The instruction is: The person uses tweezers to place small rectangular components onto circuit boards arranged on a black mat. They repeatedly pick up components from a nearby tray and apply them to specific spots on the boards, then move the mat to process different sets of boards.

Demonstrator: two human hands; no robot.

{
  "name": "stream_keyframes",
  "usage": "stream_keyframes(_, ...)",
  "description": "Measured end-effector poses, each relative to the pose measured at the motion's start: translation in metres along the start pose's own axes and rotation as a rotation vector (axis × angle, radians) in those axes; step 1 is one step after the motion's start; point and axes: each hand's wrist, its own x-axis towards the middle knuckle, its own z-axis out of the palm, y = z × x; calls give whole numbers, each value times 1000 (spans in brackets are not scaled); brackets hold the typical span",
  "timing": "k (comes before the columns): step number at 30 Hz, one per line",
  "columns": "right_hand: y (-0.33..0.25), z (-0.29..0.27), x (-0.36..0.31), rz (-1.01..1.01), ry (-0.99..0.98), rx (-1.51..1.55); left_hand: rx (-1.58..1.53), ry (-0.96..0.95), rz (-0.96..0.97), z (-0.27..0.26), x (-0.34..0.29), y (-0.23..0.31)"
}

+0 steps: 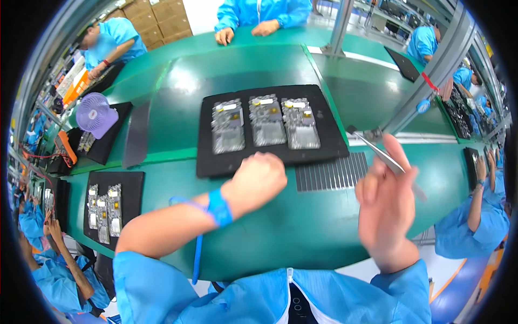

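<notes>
The right hand (pixel 386 216) pinched metal tweezers (pixel 386 157) near the right edge of the black mat (pixel 330 127), where three circuit boards (pixel 268 123) lay. The left hand (pixel 258 175) was curled at its front edge, contents unclear. Tweezer work seemed in hand, next calling for steady tips.

Factory: circuit boards (pixel 267 121), uniformed workers (pixel 248 15)

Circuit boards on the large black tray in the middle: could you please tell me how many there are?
3: left board, middle board and right board, side by side on the black tray. None seems hidden.
</notes>
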Motion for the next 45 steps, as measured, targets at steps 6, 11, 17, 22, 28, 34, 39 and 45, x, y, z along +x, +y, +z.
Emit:
stream_keyframes(6, 60, -65, 34, 290, 48, -99, 194, -6, 150, -25, -86, 82)
stream_keyframes(11, 93, -80, 31, 440, 5, -54, -128, 16, -8, -35, -53, 95)
stream_keyframes(17, 102, -69, 11, 448, 23, -251, -52, 197, -46, 3, -25, 100)
stream_keyframes(22, 104, -66, 8, 454, -29, -323, -112, 251, -49, 9, -25, 100)
stream_keyframes(28, 98, -63, 15, 554, 10, -374, -49, 225, 9, 9, -23, 97)
stream_keyframes(34, 102, -59, 9, 501, 55, -404, -39, 250, 22, 13, -23, 97)
stream_keyframes(39, 103, -58, 5, 442, 35, -448, -27, 259, 12, 12, -23, 97)
stream_keyframes(45, 103, -58, 4, 430, 26, -441, -26, 224, 26, 9, -22, 97)
